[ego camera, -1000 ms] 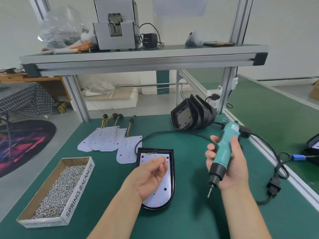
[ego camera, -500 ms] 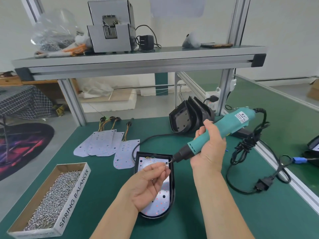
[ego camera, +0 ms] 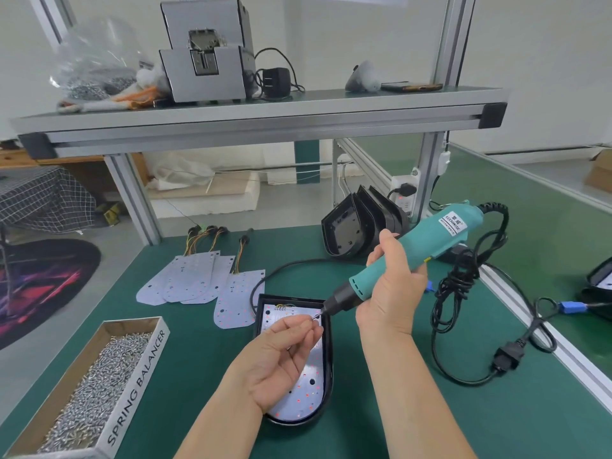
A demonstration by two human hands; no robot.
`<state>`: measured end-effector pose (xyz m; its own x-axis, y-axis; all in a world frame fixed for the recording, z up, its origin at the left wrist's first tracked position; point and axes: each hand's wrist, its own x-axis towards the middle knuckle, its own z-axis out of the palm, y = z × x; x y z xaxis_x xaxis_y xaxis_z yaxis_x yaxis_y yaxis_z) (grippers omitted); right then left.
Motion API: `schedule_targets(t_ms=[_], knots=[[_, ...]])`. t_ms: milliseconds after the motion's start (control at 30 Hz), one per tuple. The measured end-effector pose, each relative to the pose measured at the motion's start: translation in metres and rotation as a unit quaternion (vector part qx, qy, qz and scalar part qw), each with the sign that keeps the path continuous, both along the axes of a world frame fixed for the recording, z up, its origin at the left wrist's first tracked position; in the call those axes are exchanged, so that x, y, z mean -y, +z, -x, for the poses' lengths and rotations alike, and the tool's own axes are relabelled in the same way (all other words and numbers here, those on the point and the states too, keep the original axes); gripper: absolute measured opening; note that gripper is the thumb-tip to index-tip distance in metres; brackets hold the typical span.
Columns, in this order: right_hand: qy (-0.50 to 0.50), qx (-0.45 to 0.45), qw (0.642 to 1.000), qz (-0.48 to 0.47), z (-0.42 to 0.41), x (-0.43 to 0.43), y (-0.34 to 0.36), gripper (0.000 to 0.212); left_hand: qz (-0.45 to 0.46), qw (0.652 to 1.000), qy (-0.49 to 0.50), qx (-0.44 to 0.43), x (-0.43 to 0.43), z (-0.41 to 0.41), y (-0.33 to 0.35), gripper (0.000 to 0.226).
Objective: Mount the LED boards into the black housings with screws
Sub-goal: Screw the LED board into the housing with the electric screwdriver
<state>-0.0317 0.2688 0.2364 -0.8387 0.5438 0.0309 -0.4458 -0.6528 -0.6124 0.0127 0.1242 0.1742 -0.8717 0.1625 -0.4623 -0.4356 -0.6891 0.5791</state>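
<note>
At centre of the bench [ego camera: 397, 409], black housing [ego camera: 328, 359] with LED board [ego camera: 309, 392] seated inside, right hand [ego camera: 390, 286] gripping a teal screwdriver [ego camera: 417, 251], left hand [ego camera: 281, 356] pinching a small screw [ego camera: 313, 317] at its bit, spare boards [ego camera: 195, 276] at 10 o'clock, stacked housings [ego camera: 357, 226] at 1 o'clock

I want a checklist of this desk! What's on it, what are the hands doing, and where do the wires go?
Surface: green mat on the bench.
Job's things: one LED board lies in a black housing; loose boards fanned behind it to the left; empty housings stacked at the back; open box of screws on the left.
Clutter: grey machine, plastic bag and black adapter on the upper shelf.
Grippers: right hand grips the teal screwdriver, tilted; left hand pinches a screw at its tip.
Cables: black cord bundled beside the right hand, its plug lying on the mat; blue connector at right.
Surroundings: checked cloth and dark rug on the left.
</note>
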Motion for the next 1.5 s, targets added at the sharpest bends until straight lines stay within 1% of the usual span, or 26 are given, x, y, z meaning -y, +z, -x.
schedule_targets(t_ms=[100, 233, 367, 467, 567, 667, 733, 800, 867, 933, 1067, 1200, 1300, 1333, 1367, 1400, 1433, 1467, 1500], knots=[[-0.003, -0.004, 1.0, 0.001, -0.001, 0.0, -0.001, 0.019, -0.005, 1.0, 0.008, 0.001, -0.001, -0.001, 0.001, 0.014], [-0.005, -0.001, 1.0, -0.006, -0.002, 0.0, -0.002, 0.016, -0.013, 1.0, 0.023, 0.006, -0.002, -0.001, 0.002, 0.027], [-0.011, 0.0, 1.0, -0.009, -0.002, -0.001, -0.003, 0.017, -0.004, 1.0, 0.023, 0.001, -0.004, -0.002, 0.004, 0.024], [-0.012, 0.004, 1.0, -0.01, -0.001, -0.001, -0.001, 0.016, -0.004, 1.0, 0.025, -0.001, -0.004, -0.002, 0.004, 0.025], [-0.018, 0.007, 0.999, -0.027, -0.002, 0.0, -0.001, 0.016, 0.005, 0.999, 0.039, -0.011, -0.006, -0.001, 0.002, 0.02], [-0.048, 0.009, 0.997, -0.052, -0.004, 0.003, -0.002, 0.02, 0.035, 0.996, 0.062, -0.049, -0.011, -0.001, 0.0, 0.011], [-0.078, 0.02, 0.994, -0.073, -0.005, 0.006, 0.001, 0.025, 0.05, 0.993, 0.077, -0.079, -0.015, -0.003, -0.003, 0.01], [-0.097, 0.03, 0.993, -0.069, -0.004, 0.007, 0.004, 0.022, 0.055, 0.989, 0.094, -0.103, -0.02, -0.004, -0.002, 0.011], [-0.092, 0.047, 0.994, -0.043, 0.001, 0.006, 0.005, 0.016, 0.055, 0.985, 0.11, -0.122, -0.022, -0.003, 0.002, 0.011], [-0.076, 0.061, 0.995, -0.03, 0.005, 0.003, 0.005, 0.018, 0.059, 0.983, 0.113, -0.133, -0.021, -0.001, 0.007, 0.01], [-0.069, 0.056, 0.995, -0.044, 0.008, 0.005, 0.004, 0.019, 0.072, 0.983, 0.104, -0.13, -0.021, -0.002, 0.011, 0.011], [-0.068, 0.049, 0.996, -0.032, 0.009, 0.006, 0.005, 0.019, 0.092, 0.983, 0.095, -0.124, -0.016, -0.003, 0.013, 0.017], [-0.069, 0.05, 0.996, -0.016, 0.011, 0.001, 0.007, 0.02, 0.094, 0.987, 0.046, -0.121, -0.008, -0.004, 0.023, 0.036], [-0.072, 0.05, 0.996, -0.018, 0.011, -0.001, 0.008, 0.02, 0.103, 0.987, 0.036, -0.115, -0.005, -0.003, 0.026, 0.039], [-0.075, 0.05, 0.996, -0.022, 0.012, -0.002, 0.009, 0.02, 0.131, 0.985, 0.027, -0.109, -0.002, -0.003, 0.029, 0.038], [-0.078, 0.048, 0.995, -0.025, 0.013, -0.005, 0.009, 0.019, 0.189, 0.976, 0.016, -0.105, 0.0, -0.001, 0.031, 0.033], [-0.084, 0.047, 0.995, -0.03, 0.014, -0.006, 0.009, 0.018, 0.276, 0.955, 0.006, -0.108, 0.002, 0.001, 0.032, 0.024], [-0.091, 0.046, 0.994, -0.036, 0.016, -0.008, 0.009, 0.018, 0.382, 0.916, 0.001, -0.122, 0.001, 0.003, 0.032, 0.015], [-0.1, 0.046, 0.993, -0.045, 0.018, -0.01, 0.008, 0.018, 0.495, 0.857, 0.0, -0.143, 0.0, 0.006, 0.03, 0.011]])
